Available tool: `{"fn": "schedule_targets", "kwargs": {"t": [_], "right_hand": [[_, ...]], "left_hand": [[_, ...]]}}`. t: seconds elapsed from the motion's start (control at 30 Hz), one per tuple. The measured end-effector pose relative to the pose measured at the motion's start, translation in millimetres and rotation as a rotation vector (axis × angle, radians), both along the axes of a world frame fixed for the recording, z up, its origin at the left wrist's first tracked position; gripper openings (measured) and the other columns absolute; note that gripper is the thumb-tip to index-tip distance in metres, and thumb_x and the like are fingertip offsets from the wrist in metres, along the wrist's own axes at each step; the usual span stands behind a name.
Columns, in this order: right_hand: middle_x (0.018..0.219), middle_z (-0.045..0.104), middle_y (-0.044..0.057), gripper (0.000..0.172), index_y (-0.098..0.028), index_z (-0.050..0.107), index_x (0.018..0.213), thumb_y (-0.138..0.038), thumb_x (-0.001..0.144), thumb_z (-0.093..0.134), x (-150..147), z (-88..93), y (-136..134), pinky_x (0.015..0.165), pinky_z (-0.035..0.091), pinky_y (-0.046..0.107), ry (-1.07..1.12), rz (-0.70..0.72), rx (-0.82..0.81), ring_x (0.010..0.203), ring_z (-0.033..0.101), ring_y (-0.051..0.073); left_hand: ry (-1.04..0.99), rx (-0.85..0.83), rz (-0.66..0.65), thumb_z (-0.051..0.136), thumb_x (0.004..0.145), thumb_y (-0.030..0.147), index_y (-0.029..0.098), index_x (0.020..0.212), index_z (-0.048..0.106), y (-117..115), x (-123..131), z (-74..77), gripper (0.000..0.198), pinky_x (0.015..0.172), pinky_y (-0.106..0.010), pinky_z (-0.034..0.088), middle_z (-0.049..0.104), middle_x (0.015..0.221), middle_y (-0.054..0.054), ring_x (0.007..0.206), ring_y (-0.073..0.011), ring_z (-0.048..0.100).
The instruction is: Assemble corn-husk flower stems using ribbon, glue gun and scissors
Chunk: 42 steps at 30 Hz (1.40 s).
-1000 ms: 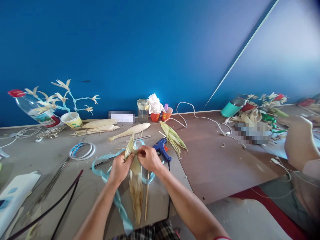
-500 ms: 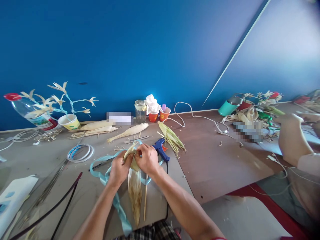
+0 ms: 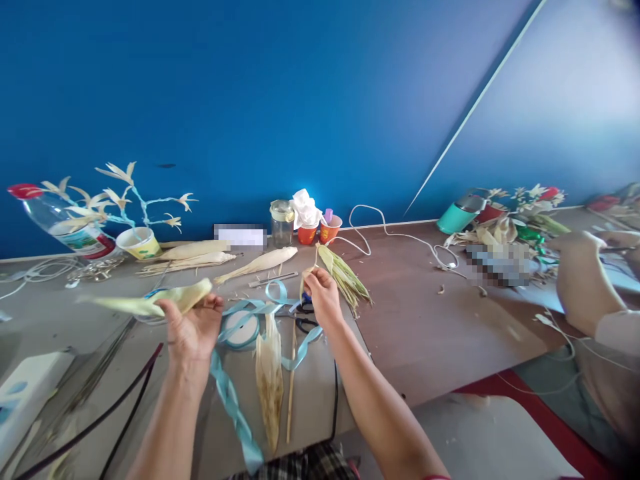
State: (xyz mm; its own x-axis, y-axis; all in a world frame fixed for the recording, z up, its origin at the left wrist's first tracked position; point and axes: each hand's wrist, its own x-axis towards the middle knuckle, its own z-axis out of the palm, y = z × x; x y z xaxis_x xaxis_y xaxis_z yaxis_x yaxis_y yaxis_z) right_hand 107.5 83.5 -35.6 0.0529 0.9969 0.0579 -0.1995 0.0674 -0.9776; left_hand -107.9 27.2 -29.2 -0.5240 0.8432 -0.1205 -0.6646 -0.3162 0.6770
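Note:
My left hand (image 3: 193, 327) is raised at the left with a pale green corn husk (image 3: 193, 293) between thumb and fingers. The husk's thin end points left and is blurred. My right hand (image 3: 321, 293) is closed in a pinch on a narrow husk strip (image 3: 302, 285). It covers most of the blue glue gun (image 3: 306, 307). Between my forearms a brown-stained dry husk (image 3: 269, 387) lies beside a thin stick (image 3: 291, 393). Light blue ribbon (image 3: 233, 407) trails from its spool (image 3: 241, 328). Black scissor handles (image 3: 305, 325) show by my right wrist.
Along the blue wall stand a bottle (image 3: 75, 230), a yellow cup (image 3: 137, 243) with husk flowers, a jar (image 3: 282, 223) and red paper cups (image 3: 330, 230). More husks (image 3: 345, 273) lie nearby. A white cable (image 3: 395, 233) crosses the right side, where another person's arm (image 3: 587, 280) rests.
My hands have come apart. The left has moved left with the husk; the right has shifted slightly up and right with a narrow strip. The ribbon spool and scissors are now uncovered.

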Motion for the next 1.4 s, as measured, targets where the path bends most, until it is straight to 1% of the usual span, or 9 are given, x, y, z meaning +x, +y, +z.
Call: {"fn": "schedule_targets", "kwargs": {"t": [0.1,0.2,0.3,0.53,0.77,0.97,1.07,1.23,1.4], "right_hand": [[0.055,0.041,-0.007,0.024,-0.018,0.049,0.07,-0.041,0.073,0.057,-10,4.5,-12,0.048,0.027,0.02,0.073,0.171,0.003,0.048,0.034,0.007],[0.061,0.051,-0.004,0.029,-0.018,0.05,0.07,-0.046,0.072,0.059,-16,8.2,-21,0.047,0.028,0.02,0.093,0.355,-0.032,0.047,0.036,0.005],[0.062,0.056,-0.003,0.033,-0.018,0.05,0.068,-0.048,0.07,0.063,-19,10.1,-27,0.044,0.024,0.02,0.061,0.566,-0.112,0.043,0.033,0.004],[0.055,0.049,-0.007,0.036,-0.015,0.054,0.069,-0.046,0.063,0.071,-22,7.7,-33,0.043,0.023,0.019,-0.101,0.834,-0.175,0.046,0.032,0.004],[0.058,0.057,-0.005,0.023,-0.016,0.054,0.073,-0.028,0.062,0.071,-19,8.6,-32,0.044,0.028,0.017,-0.093,0.806,-0.234,0.047,0.039,0.004],[0.053,0.056,-0.007,0.044,-0.018,0.057,0.112,-0.034,0.073,0.064,-11,9.7,-30,0.041,0.022,0.018,0.15,0.846,-0.248,0.037,0.03,0.003],[0.051,0.054,-0.007,0.034,-0.018,0.063,0.102,-0.037,0.073,0.062,-10,7.7,-30,0.045,0.031,0.02,0.301,0.82,-0.262,0.035,0.026,0.003],[0.07,0.064,0.001,0.027,-0.019,0.064,0.089,-0.036,0.068,0.066,-14,8.9,-32,0.054,0.042,0.026,0.373,0.701,-0.199,0.047,0.048,0.008],[0.058,0.061,-0.001,0.022,-0.016,0.061,0.075,-0.038,0.071,0.063,-23,8.2,-31,0.042,0.029,0.021,0.112,0.379,-0.081,0.039,0.04,0.006]], "left_hand": [[0.02,-0.036,-0.128,0.078,0.058,0.048,0.018,0.077,0.064,-2,4,-3.4,0.039,0.073,-0.028,0.052,0.069,0.085,-0.004,0.083,-0.0169,0.064],[0.174,-0.093,-0.367,0.076,0.063,0.043,0.016,0.096,0.068,-9,22,-6.1,0.044,0.071,-0.029,0.051,0.068,0.098,-0.009,0.076,-0.0151,0.063],[0.352,-0.098,-0.442,0.075,0.066,0.036,0.012,0.094,0.071,-16,36,-6.8,0.036,0.063,-0.022,0.047,0.067,0.082,-0.005,0.06,-0.0078,0.054],[0.459,-0.18,-0.643,0.075,0.064,0.032,0.014,0.079,0.07,-21,44,-3.0,0.024,0.062,-0.025,0.046,0.063,0.068,-0.003,0.063,-0.0118,0.056],[0.432,-0.166,-0.418,0.077,0.06,0.03,0.014,0.063,0.062,-17,45,-7.8,0.022,0.052,-0.021,0.04,0.057,0.068,0.001,0.055,-0.0073,0.048],[0.458,-0.18,-0.344,0.076,0.061,0.033,0.014,0.063,0.057,-15,42,-10.5,0.027,0.051,-0.022,0.038,0.054,0.063,0.002,0.052,-0.0072,0.045],[0.519,-0.169,-0.386,0.073,0.065,0.036,0.015,0.066,0.057,-17,44,-9.9,0.027,0.051,-0.022,0.036,0.051,0.061,0.003,0.053,-0.0082,0.044],[0.554,-0.166,-0.366,0.07,0.068,0.039,0.016,0.069,0.057,-18,43,-11.2,0.027,0.052,-0.023,0.034,0.05,0.059,0.003,0.054,-0.0093,0.044],[0.584,-0.128,-0.334,0.069,0.071,0.036,0.015,0.07,0.058,-16,39,-17.5,0.024,0.053,-0.022,0.034,0.048,0.059,0.004,0.055,-0.0087,0.044]]}}
